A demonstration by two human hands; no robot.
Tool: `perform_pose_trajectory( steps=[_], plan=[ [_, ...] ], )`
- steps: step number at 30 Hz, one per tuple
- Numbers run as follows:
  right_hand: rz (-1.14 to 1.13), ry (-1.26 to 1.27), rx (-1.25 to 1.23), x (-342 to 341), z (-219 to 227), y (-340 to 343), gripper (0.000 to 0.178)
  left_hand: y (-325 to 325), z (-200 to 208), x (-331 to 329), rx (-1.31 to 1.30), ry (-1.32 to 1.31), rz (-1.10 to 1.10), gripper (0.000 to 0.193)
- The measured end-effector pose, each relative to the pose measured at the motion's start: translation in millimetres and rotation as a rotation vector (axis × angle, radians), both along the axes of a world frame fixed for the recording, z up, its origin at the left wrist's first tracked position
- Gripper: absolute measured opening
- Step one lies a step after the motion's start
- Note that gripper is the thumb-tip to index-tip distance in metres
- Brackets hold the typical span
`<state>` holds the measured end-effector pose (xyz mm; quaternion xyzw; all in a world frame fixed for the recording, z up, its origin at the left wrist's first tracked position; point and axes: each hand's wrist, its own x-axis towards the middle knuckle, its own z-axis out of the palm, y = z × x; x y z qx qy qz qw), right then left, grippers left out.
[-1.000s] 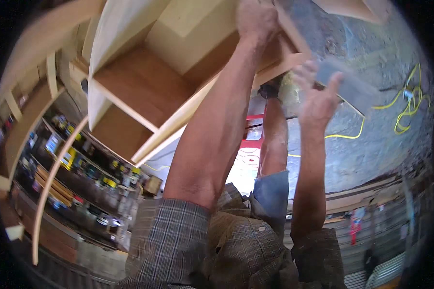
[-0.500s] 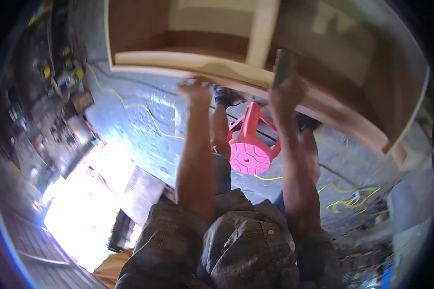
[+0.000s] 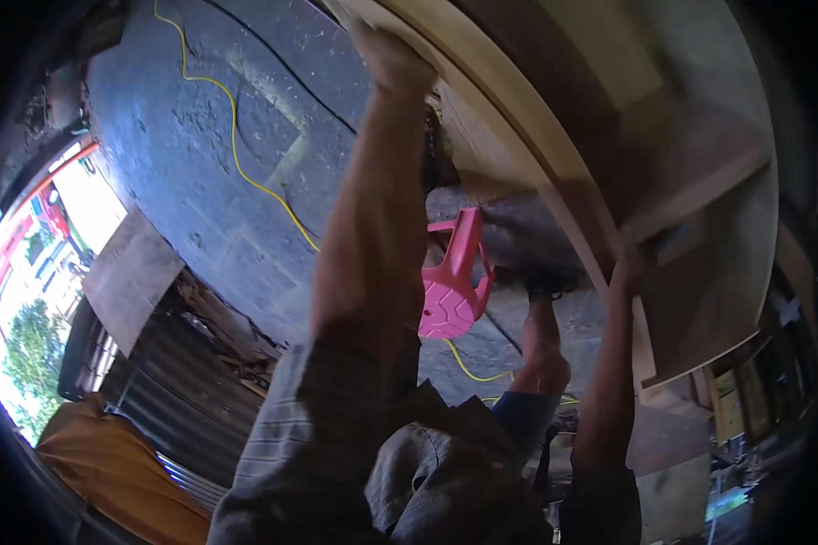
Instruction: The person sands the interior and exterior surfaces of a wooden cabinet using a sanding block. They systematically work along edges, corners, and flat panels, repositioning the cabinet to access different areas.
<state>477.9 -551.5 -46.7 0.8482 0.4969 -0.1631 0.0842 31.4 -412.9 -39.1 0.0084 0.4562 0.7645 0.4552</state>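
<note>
A large open-fronted wooden cabinet [image 3: 563, 182] with inner dividers fills the upper right, tilted steeply. At the top, my left hand [image 3: 393, 62] grips its long front edge; the fingertips are partly hidden and blurred. My right hand [image 3: 629, 271] is closed round the same front rail further down, near where a divider meets it. The wood covers part of that hand's fingers. Between my arms, a pink plastic stool [image 3: 450, 304] lies tipped over on the floor, partly behind my left forearm.
A yellow cord [image 3: 236, 136] and a dark cable [image 3: 286, 68] run across the grey floor [image 3: 182, 191]. Corrugated metal sheets [image 3: 168, 391], a loose flat board [image 3: 132, 272] and orange cloth [image 3: 123, 463] are at lower left, beside a bright opening. My foot [image 3: 545, 283] stands below the cabinet.
The cabinet has swung from lying across the top to a steep slant at right. My left hand has risen; my right has moved lower and rightward. The dark flat piece it held no longer shows.
</note>
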Motion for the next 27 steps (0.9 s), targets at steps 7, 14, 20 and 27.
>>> perform_pose_trajectory(
  steps=[7,14,20,27],
  plan=[
    [0.050,0.216,0.313,0,16,7,0.056,28,6,-53,-0.231,0.619,0.018,0.047],
    [-0.017,0.228,0.186,-2,47,3,0.053,-38,43,92,-0.614,0.529,-0.051,0.069],
    [-0.072,0.285,0.099,6,68,-4,0.050,-110,82,227,-0.714,0.188,-0.200,0.072],
    [-0.170,0.408,-0.004,15,69,16,0.047,-194,85,353,-0.717,0.021,-0.455,0.082]
  ],
)
